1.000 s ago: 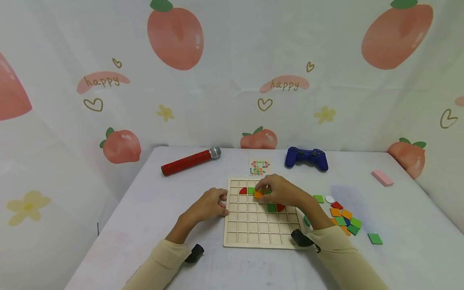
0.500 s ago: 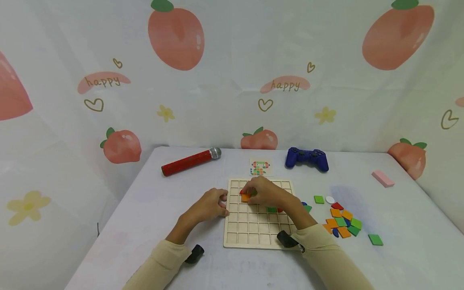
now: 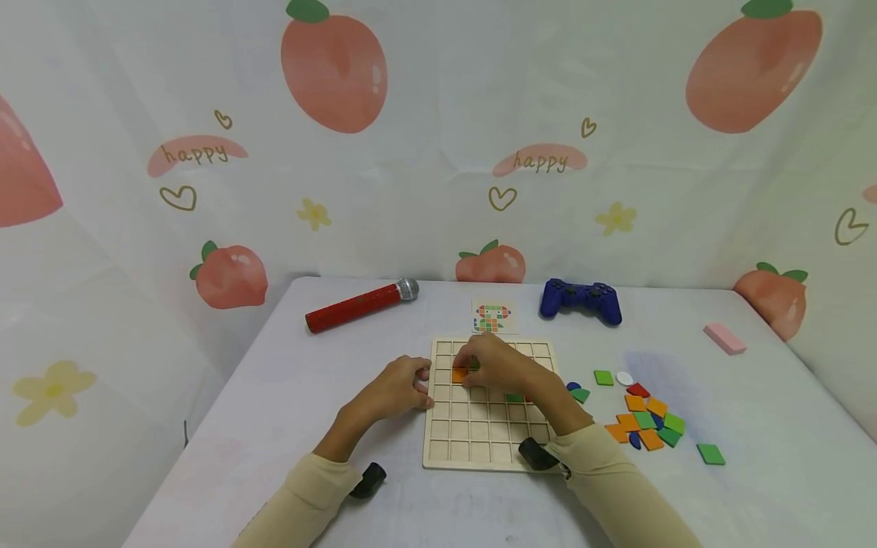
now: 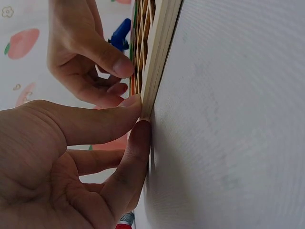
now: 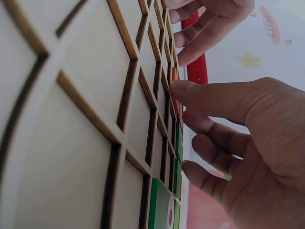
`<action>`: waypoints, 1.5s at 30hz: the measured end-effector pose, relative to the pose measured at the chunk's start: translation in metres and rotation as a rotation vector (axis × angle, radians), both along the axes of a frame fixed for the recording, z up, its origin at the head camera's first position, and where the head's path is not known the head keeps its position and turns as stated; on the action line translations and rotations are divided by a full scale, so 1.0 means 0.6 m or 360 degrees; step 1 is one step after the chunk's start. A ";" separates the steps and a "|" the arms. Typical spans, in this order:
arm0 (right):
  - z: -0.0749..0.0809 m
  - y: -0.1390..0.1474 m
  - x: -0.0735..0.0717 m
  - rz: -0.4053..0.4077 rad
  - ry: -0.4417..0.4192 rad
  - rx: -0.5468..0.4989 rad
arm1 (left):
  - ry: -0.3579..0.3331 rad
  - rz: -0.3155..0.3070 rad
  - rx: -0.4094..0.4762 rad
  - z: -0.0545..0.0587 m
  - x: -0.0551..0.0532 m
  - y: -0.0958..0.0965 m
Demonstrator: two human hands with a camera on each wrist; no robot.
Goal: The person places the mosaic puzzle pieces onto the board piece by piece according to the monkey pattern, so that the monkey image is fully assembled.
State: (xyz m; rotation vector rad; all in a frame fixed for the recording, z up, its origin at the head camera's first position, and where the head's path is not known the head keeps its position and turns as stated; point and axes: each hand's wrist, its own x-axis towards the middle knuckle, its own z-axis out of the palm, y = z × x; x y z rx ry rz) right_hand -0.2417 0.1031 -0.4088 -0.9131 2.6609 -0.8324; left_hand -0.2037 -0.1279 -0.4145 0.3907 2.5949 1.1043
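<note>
Orange square tile (image 3: 459, 376) pinched in downturned right hand (image 3: 496, 361)
The wooden grid board (image 3: 460, 431) is gripped by its edge in the left hand (image 3: 395, 387).

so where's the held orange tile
In the head view, the orange tile is in the right hand, near the upper left corner of the grid board.

The left hand (image 3: 392, 388) was at the grid board (image 3: 469, 431)'s left edge, the right hand (image 3: 499, 363) at a tile (image 3: 459, 376) on its far half. Behind lay a pattern card (image 3: 492, 316) between a microphone (image 3: 359, 306), left, and a gamepad (image 3: 580, 299), right. Right of the board lay loose tiles (image 3: 644, 420), a block (image 3: 725, 339) beyond.
</note>
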 end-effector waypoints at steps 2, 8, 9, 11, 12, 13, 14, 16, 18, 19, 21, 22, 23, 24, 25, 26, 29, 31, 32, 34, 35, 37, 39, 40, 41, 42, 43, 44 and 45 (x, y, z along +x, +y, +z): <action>-0.002 0.000 -0.001 0.0013 0.0001 -0.0009 | -0.0002 0.0004 0.0008 0.001 0.001 0.000; -0.002 0.003 0.002 0.0056 0.0004 -0.0042 | -0.0015 0.0009 0.0013 -0.001 0.000 0.000; -0.001 0.005 0.004 0.0056 0.0002 -0.0047 | -0.0015 0.0009 0.0011 -0.002 0.000 0.000; 0.002 0.010 0.009 0.0051 -0.0001 -0.0055 | -0.0015 0.0007 0.0006 -0.003 -0.001 0.000; 0.004 0.013 0.011 0.0038 -0.0006 -0.0057 | -0.0018 0.0010 0.0006 -0.004 -0.001 0.001; 0.005 0.017 0.014 0.0023 -0.0010 -0.0056 | -0.0019 0.0012 0.0005 -0.004 -0.001 0.001; 0.007 0.022 0.017 0.0002 -0.0021 -0.0056 | -0.0017 0.0016 0.0002 -0.004 -0.001 0.001; 0.009 0.033 0.022 -0.0043 -0.0049 -0.0063 | -0.0019 0.0020 -0.0001 -0.004 -0.001 0.003; 0.008 0.048 0.026 -0.0073 -0.0053 -0.0066 | -0.0024 0.0027 -0.0005 -0.004 -0.001 0.004; 0.007 0.056 0.027 -0.0083 -0.0056 -0.0070 | -0.0022 0.0027 -0.0007 -0.004 0.000 0.004; 0.004 0.074 0.029 -0.0113 -0.0061 -0.0073 | -0.0019 0.0027 -0.0015 -0.004 0.000 0.004; 0.003 0.083 0.030 -0.0122 -0.0053 -0.0069 | -0.0018 0.0026 -0.0017 -0.003 0.000 0.004; 0.002 0.092 0.031 -0.0138 -0.0047 -0.0064 | -0.0017 0.0028 -0.0021 -0.003 0.000 0.003; 0.001 0.101 0.033 -0.0160 -0.0044 -0.0054 | -0.0014 0.0028 -0.0022 -0.003 0.001 0.003; 0.001 0.110 0.034 -0.0174 -0.0038 -0.0047 | -0.0012 0.0027 -0.0025 -0.003 0.001 0.003; 0.000 0.118 0.035 -0.0197 -0.0040 -0.0042 | -0.0013 0.0028 -0.0026 -0.003 0.001 0.003; 0.003 0.141 0.039 -0.0259 -0.0031 -0.0021 | -0.0011 0.0030 -0.0023 -0.003 0.001 0.002; 0.005 0.154 0.042 -0.0275 -0.0022 -0.0018 | -0.0010 0.0033 -0.0022 -0.003 0.002 0.002; 0.007 0.160 0.044 -0.0288 -0.0021 -0.0009 | -0.0011 0.0037 -0.0018 -0.003 0.002 0.002; 0.009 0.172 0.047 -0.0308 -0.0007 0.0013 | -0.0010 0.0041 -0.0017 -0.002 0.003 0.002; 0.010 0.178 0.048 -0.0315 -0.0008 0.0016 | -0.0011 0.0044 -0.0017 -0.002 0.004 0.002; 0.012 0.188 0.052 -0.0328 -0.0009 0.0018 | -0.0012 0.0047 -0.0017 -0.001 0.005 0.003; 0.012 0.198 0.055 -0.0352 -0.0018 0.0019 | -0.0012 0.0047 -0.0019 -0.001 0.005 0.004; 0.013 0.203 0.056 -0.0362 -0.0026 0.0017 | -0.0009 0.0045 -0.0020 -0.002 0.004 0.004; 0.013 0.207 0.058 -0.0373 -0.0031 0.0021 | -0.0006 0.0044 -0.0022 -0.002 0.004 0.004; 0.013 0.211 0.059 -0.0381 -0.0035 0.0029 | -0.0003 0.0042 -0.0022 -0.003 0.004 0.004; 0.013 0.215 0.060 -0.0395 -0.0041 0.0037 | -0.0002 0.0041 -0.0022 -0.003 0.003 0.003; 0.013 0.218 0.060 -0.0411 -0.0050 0.0046 | -0.0001 0.0039 -0.0023 -0.004 0.003 0.003; 0.013 0.222 0.061 -0.0426 -0.0061 0.0053 | 0.0000 0.0039 -0.0023 -0.004 0.002 0.003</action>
